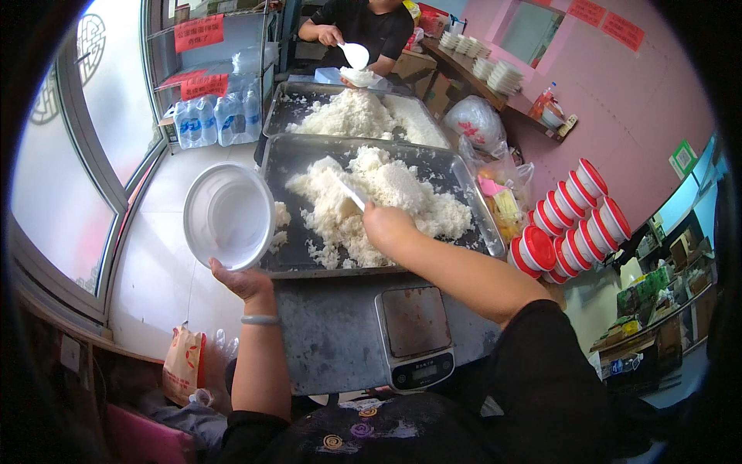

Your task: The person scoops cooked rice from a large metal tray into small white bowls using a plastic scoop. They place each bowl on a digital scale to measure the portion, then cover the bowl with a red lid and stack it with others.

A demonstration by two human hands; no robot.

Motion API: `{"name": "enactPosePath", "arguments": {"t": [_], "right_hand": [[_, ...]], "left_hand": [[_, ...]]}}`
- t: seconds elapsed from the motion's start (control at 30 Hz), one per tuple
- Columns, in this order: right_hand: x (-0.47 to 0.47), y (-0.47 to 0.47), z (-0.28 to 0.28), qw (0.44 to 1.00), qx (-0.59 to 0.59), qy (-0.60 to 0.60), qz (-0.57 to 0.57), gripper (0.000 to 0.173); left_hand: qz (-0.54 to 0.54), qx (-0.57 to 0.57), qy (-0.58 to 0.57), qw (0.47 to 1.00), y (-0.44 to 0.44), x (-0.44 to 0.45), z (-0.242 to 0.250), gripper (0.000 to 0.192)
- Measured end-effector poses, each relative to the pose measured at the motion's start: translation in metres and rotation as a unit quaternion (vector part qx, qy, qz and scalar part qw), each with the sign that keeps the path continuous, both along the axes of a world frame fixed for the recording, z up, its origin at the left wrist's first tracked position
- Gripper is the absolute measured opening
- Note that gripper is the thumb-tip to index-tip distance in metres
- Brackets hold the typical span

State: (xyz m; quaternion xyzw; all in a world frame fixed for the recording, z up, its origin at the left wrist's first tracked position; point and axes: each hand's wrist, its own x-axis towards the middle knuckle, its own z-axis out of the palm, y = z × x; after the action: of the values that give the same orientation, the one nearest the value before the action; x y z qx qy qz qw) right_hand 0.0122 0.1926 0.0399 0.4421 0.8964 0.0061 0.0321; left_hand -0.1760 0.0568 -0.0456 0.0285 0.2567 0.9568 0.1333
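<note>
My left hand, with a bangle on its wrist, holds a round white plastic bowl by its lower rim, its inside facing me. My right hand grips the handle of a white rice paddle, whose blade is pushed into a mound of cooked white rice. The rice lies heaped on a dark metal tray, with loose clumps near the tray's left edge. In front of me on the grey tabletop stands a digital kitchen scale with a stained metal plate.
Beyond lies a second tray of rice, where a co-worker holds a white paddle and a filled container. Tubs with red lids are stacked at the right, near plastic bags. Bottled water packs stand at the left.
</note>
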Motion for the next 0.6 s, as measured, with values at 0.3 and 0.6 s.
{"name": "enactPosePath", "arguments": {"t": [0.3,0.6], "right_hand": [[0.006,0.024,0.035,0.976,-0.129,0.176,-0.015,0.02],[-0.028,0.026,0.034,0.995,-0.057,0.039,0.066,0.02]], "left_hand": [[0.016,-0.017,0.015,1.0,0.001,-0.004,-0.004,0.058],[-0.005,0.015,-0.004,1.0,0.0,-0.002,0.001,0.057]]}}
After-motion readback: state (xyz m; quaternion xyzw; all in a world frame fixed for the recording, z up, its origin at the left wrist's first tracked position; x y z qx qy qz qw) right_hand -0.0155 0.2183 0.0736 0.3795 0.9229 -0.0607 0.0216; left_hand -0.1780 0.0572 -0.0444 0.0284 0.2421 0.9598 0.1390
